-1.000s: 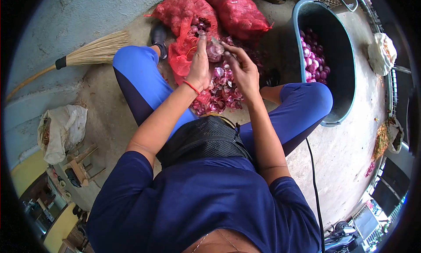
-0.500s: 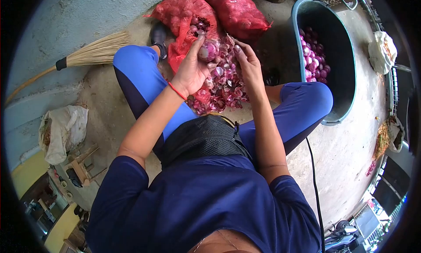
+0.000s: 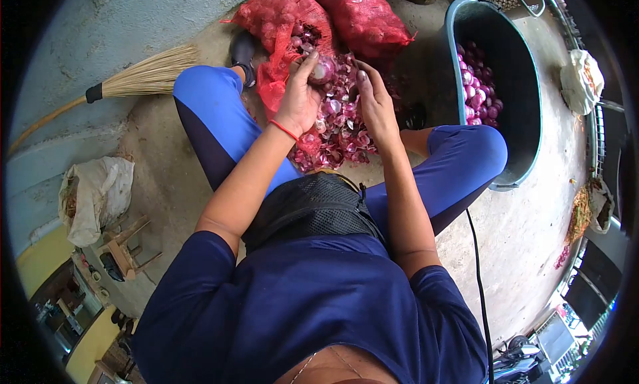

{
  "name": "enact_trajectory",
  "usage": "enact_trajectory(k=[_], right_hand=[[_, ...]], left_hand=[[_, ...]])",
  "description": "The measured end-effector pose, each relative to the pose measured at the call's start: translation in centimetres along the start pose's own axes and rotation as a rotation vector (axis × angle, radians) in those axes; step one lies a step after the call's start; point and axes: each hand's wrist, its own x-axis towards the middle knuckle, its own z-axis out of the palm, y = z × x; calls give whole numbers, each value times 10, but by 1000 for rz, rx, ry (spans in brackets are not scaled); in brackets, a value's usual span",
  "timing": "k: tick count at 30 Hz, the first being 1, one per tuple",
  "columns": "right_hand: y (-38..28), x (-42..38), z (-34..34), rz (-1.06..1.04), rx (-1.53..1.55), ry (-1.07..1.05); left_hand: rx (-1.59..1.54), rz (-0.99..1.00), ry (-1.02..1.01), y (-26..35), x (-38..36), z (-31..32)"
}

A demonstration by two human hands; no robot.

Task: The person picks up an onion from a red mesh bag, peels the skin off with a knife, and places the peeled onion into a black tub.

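Observation:
My left hand (image 3: 301, 94) is closed round a red onion (image 3: 322, 71) and holds it above the pile of loose skins. The onion shows a pale patch among its purple skin. My right hand (image 3: 377, 107) is just to the right of the onion, apart from it, with thumb and fingers drawn together; what they pinch, if anything, I cannot make out. Beneath both hands a heap of purple onion skins (image 3: 339, 127) covers the floor between my legs. Beyond my left hand lies an opened red mesh sack (image 3: 276, 17) with onions showing at its mouth.
A second full red sack (image 3: 366, 21) lies beside the first. To my right stands a large dark tub (image 3: 522, 117) with shiny peeled onions (image 3: 480, 94) inside. A broom (image 3: 143, 77) lies at the left by the wall. A black cable (image 3: 478, 271) runs along my right side.
My left hand, with the onion, has moved slightly to the right. My right hand's fingers have drawn closer together, and its position is nearly the same.

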Motion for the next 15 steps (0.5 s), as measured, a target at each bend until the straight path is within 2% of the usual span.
enact_trajectory(k=[1,4,7,11,15], right_hand=[[-7,-3,0,83,2,-10],[-26,-15,4,91,-62,-89],[-13,-13,11,-113,-142,-32],[-11,-12,10,-107,-188,-26],[-23,-12,8,-33,-82,-30]], left_hand=[[-1,-5,0,0,0,0],[-16,-17,-34,0,1,-5],[-33,-25,-83,1,-2,-5],[-66,-3,-136,-2,-2,-3],[-62,-4,-49,2,-9,6]])
